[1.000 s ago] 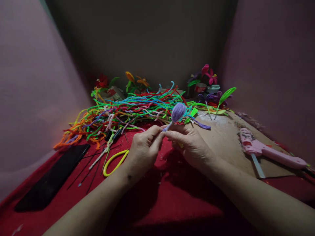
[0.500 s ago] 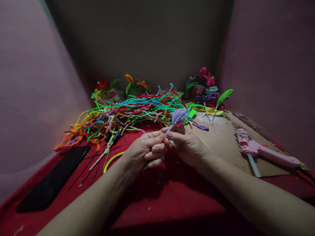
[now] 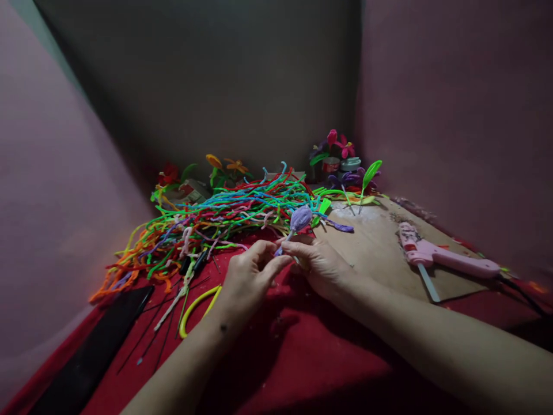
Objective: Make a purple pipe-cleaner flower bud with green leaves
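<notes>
A purple pipe-cleaner flower bud (image 3: 301, 218) stands tilted on a pale stem above my two hands, in front of the craft pile. My right hand (image 3: 322, 264) pinches the stem between thumb and fingers. From the other side, my left hand (image 3: 253, 279) closes thumb and forefinger at the lower stem, where a short purple fuzzy piece (image 3: 279, 252) shows between the hands. The stem's lower end is mostly hidden by my fingers.
Behind my hands lies a heap of coloured pipe cleaners (image 3: 224, 210). A pink glue gun (image 3: 449, 257) rests on a brown board (image 3: 367, 248) at right. Yellow-handled scissors (image 3: 190, 314), thin wires and a black phone-like slab (image 3: 97, 346) are at left. Finished flowers (image 3: 345, 147) stand at the back.
My view has shifted, so the scene sits further left. My left hand has turned, its curled fingers now less visible, and a purple piece shows between the hands.
</notes>
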